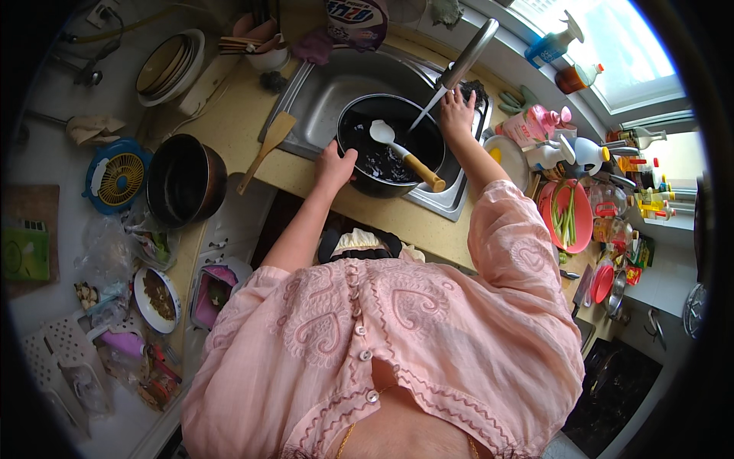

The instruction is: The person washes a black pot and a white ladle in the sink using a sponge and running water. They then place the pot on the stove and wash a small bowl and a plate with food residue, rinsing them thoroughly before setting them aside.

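A dark pot (pixel 355 177) stands at the sink's front edge, partly filled with dark-looking water. My left hand (pixel 335 167) grips its left side, thumb up by the rim; the other fingers are partly hidden. A ladle with a pale bowl and wooden handle (pixel 417 170) rests across the pot, its handle over the right rim. Water runs from the metal faucet (pixel 472 55) into the pot. Beyond the pot, my right hand (pixel 457 116) reaches beside the faucet with fingers spread, close to a dark scrubber (pixel 475 93). Whether its fingertips touch the scrubber I cannot tell.
Left of the steel sink (pixel 321 84) lie a wooden spatula (pixel 267 149) and an empty dark pot (pixel 183 181). A blue fan (pixel 116 176) and stacked bowls (pixel 168 67) are farther left. Bottles and a pink basin of green stalks (pixel 566 214) crowd the right counter.
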Demonstrator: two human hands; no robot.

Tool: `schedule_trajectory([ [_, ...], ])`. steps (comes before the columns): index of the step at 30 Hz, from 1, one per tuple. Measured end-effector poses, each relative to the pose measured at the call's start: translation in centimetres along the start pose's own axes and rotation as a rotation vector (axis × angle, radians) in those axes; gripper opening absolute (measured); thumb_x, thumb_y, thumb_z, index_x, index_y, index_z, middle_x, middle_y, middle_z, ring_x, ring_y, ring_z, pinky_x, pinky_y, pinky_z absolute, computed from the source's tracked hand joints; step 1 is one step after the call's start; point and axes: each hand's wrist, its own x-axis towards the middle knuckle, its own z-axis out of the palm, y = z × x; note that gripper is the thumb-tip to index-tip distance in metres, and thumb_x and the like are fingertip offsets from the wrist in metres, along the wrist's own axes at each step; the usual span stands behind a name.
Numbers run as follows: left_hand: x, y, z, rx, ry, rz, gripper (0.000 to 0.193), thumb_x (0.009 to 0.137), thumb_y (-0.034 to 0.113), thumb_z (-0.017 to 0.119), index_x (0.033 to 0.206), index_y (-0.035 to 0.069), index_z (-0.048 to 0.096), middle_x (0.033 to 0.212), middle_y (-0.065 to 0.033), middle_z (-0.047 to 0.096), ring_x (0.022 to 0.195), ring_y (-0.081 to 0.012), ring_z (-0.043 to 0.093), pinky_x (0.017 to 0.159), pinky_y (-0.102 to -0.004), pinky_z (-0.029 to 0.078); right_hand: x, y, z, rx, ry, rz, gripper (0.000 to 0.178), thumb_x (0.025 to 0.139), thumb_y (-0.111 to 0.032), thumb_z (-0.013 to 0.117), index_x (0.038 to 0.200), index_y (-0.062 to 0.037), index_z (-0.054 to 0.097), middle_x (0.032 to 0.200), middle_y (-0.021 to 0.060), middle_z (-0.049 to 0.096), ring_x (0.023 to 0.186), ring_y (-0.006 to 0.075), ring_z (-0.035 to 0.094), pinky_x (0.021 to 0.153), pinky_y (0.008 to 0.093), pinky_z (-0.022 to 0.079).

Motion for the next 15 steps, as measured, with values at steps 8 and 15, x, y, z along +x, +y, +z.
schedule_trajectory([
  [8,0.4,-0.4,0.1,0.013,-0.002,0.014,0.035,0.073,0.023,0.051,0.102,0.005,0.058,0.071,-0.0117,0.065,0.048,-0.0218,0.062,0.051,-0.0332,0.052,0.4,-0.4,-0.1,-0.163,-0.005,-0.016,0.056,0.091,-0.024,0.034,0.142,-0.0071,0.020,0.150,0.0037,0.014,0.139,0.0185,0.008,0.108,0.0585,0.003],
  [15,0.8,-0.7,0.3,0.020,0.003,0.028,0.035,0.073,0.023,0.051,0.101,0.004,0.058,0.070,-0.0122,0.065,0.048,-0.0224,0.062,0.051,-0.0338,0.052,1.0,-0.9,-0.1,-0.161,0.015,-0.014,0.053,0.091,-0.025,0.033,0.139,-0.0044,0.026,0.148,0.0101,0.019,0.138,0.0244,0.011,0.108,0.0586,0.003],
])
